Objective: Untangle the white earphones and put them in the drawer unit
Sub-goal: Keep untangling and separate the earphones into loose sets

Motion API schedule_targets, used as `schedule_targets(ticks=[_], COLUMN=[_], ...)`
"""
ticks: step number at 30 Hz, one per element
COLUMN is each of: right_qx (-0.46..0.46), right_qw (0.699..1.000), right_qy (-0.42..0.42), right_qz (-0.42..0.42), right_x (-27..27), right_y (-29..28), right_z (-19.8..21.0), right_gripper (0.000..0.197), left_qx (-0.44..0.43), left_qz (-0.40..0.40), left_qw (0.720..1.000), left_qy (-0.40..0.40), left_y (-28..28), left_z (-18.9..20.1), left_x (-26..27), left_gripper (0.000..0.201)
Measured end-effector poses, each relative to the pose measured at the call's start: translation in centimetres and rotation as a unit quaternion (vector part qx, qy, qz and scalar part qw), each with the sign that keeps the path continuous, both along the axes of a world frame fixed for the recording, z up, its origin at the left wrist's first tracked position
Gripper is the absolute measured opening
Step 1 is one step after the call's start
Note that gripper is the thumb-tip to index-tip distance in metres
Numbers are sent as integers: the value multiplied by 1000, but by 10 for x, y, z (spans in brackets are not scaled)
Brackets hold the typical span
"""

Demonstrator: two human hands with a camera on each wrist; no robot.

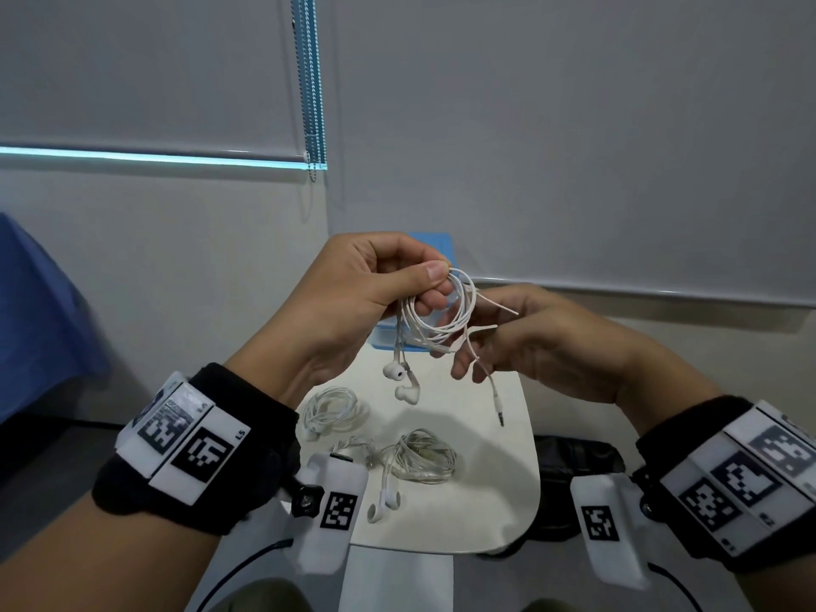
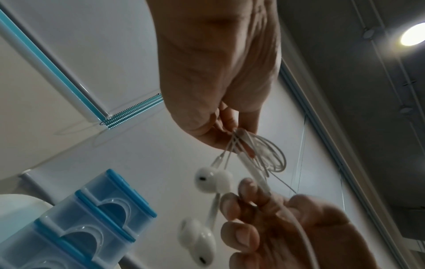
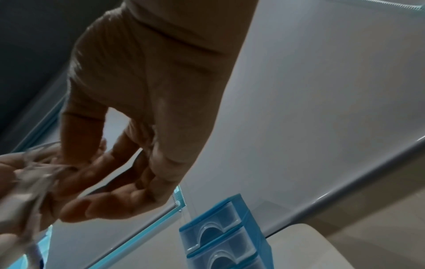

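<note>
White earphones hang coiled in the air above the small white table, between both hands and in front of the blue drawer unit. On the left, the left hand pinches the top of the coil between thumb and curled fingers, with the two earbuds dangling below. To the right, the right hand has its fingers loosely curled around a stray strand, the jack plug trailing down. The cable looks light, thin and limp, likely to slip and snag; I would hold the coil firmly and draw the plug end out through the loops. Two other earphone bundles lie on the table.
</note>
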State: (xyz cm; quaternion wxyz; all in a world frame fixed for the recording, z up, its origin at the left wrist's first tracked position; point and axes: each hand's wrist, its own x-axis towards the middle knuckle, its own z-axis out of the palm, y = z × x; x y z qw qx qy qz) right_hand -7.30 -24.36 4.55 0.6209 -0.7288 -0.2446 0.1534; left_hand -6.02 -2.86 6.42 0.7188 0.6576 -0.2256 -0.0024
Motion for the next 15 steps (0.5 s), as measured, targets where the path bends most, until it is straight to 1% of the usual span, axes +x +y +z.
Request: schedule_targets(ticks=[4, 8, 10, 14, 15], right_qx=[-41, -69, -69, -33, -42], right_qw=[999, 997, 997, 999, 998], right_qy=[-12, -27, -30, 13, 5], right_qz=[6, -11, -32, -36, -37], right_x=[2, 7, 12, 18, 19], right_y=[-4, 0, 4, 12, 15], right_z=[2, 4, 3, -6, -10], right_gripper=[13, 12, 20, 58, 62], left_qx=[-1, -3, -9, -26, -26], left_qz=[13, 21, 22, 21, 22], left_qw=[1000, 1000, 999, 999, 999], left_qy=[13, 22, 30, 40, 40], left_y=[4, 6, 5, 5, 5], left_z=[-2, -3, -4, -3, -3], left_x=[3, 4, 4, 4, 4], left_gripper=[7, 6, 6, 6, 6])
